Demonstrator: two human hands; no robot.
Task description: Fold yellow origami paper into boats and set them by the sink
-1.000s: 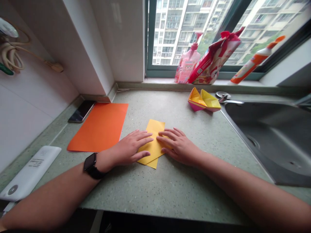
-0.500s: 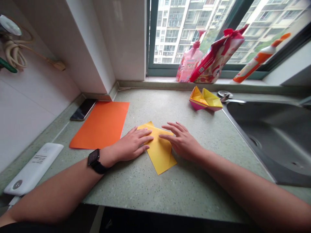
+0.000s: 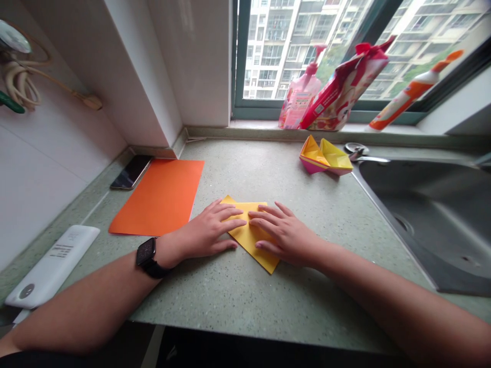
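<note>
A folded piece of yellow paper (image 3: 255, 238) lies on the speckled counter, one corner pointing toward me. On its left part rest the spread fingers of my left hand (image 3: 209, 228), which has a black watch on its wrist. My right hand (image 3: 287, 230) lies over the paper's right side, fingers apart and fairly flat, hiding that edge. Neither hand grips anything. Left of my hands lies a flat orange sheet (image 3: 163, 197). Farther back on the right stands a folded paper boat shape (image 3: 326, 158) in yellow and pink.
A phone (image 3: 131, 172) lies beside the orange sheet, and a white power bank (image 3: 53, 266) is at the left. To the right is a metal sink (image 3: 429, 214). A pink pump bottle (image 3: 301, 94), a red bag (image 3: 341, 92) and an orange-white bottle (image 3: 410, 97) stand on the windowsill.
The yellow paper has turned, its near corner swinging to the right. My right hand has come down farther over it; my left hand has barely moved.
</note>
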